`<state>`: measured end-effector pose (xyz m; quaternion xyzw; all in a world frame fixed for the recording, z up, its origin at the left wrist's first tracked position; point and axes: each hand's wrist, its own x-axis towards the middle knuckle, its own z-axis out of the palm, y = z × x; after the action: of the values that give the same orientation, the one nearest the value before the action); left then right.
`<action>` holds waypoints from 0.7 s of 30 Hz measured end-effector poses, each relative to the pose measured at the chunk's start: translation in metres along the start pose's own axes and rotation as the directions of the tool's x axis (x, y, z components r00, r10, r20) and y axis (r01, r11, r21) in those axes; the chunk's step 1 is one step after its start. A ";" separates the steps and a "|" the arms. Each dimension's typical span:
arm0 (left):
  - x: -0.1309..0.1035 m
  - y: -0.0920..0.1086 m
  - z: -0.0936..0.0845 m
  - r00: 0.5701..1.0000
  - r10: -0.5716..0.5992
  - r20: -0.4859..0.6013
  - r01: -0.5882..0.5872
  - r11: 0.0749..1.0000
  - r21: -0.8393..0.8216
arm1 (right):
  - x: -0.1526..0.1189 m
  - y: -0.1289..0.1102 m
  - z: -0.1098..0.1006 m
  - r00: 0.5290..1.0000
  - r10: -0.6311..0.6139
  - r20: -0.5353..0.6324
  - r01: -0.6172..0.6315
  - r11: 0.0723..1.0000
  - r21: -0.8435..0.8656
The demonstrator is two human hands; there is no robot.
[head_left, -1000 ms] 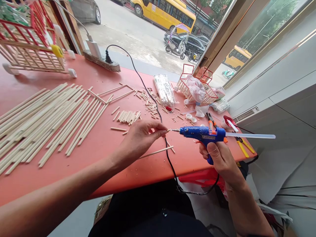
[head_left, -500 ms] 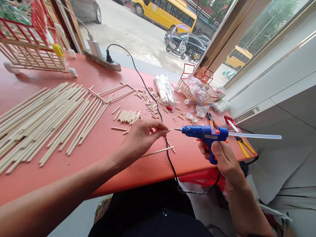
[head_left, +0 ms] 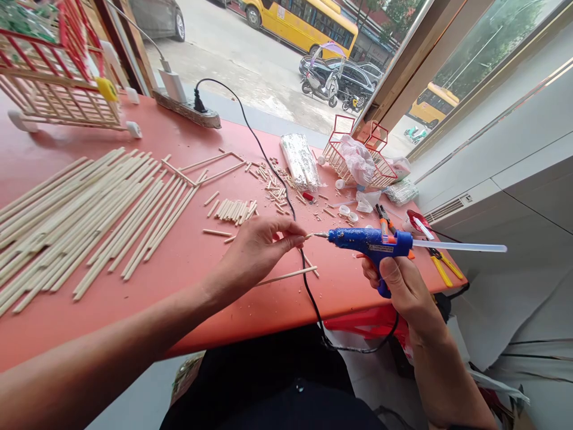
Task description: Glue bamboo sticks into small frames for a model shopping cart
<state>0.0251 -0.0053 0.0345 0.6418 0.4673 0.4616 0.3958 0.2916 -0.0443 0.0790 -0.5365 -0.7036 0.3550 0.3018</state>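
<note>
My left hand (head_left: 264,248) pinches a short wooden stick (head_left: 308,236) between thumb and fingers, most of it hidden. The metal nozzle of a blue glue gun (head_left: 367,240) meets or nearly meets the stick's free end. My right hand (head_left: 405,283) is wrapped round the gun's handle, and a long clear glue stick (head_left: 461,245) sticks out of its back. Below my left hand, a thin wooden stick (head_left: 289,275) lies on the red table (head_left: 264,310), near the black cord (head_left: 308,286). Short cut sticks (head_left: 235,211) lie just beyond my left hand.
Long wooden sticks (head_left: 67,221) cover the table's left. A stick-built cart (head_left: 67,95) stands behind them, a smaller cart (head_left: 380,170) at back right. Near it are a plastic-wrapped bundle (head_left: 299,161) and yellow-handled pliers (head_left: 442,269). A power strip (head_left: 197,116) sits by the window.
The glue gun has shifted very slightly left toward my left hand. Both hands keep their grips, and the things on the table have not moved.
</note>
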 end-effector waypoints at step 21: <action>0.000 0.001 0.001 1.000 -0.010 0.012 0.010 1.000 -0.028 | -0.004 -0.005 0.000 1.000 -0.021 0.004 0.021 0.999 -0.024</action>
<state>0.0263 -0.0061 0.0352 0.6365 0.4615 0.4625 0.4098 0.2901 -0.0488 0.0829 -0.5320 -0.7140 0.3442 0.2978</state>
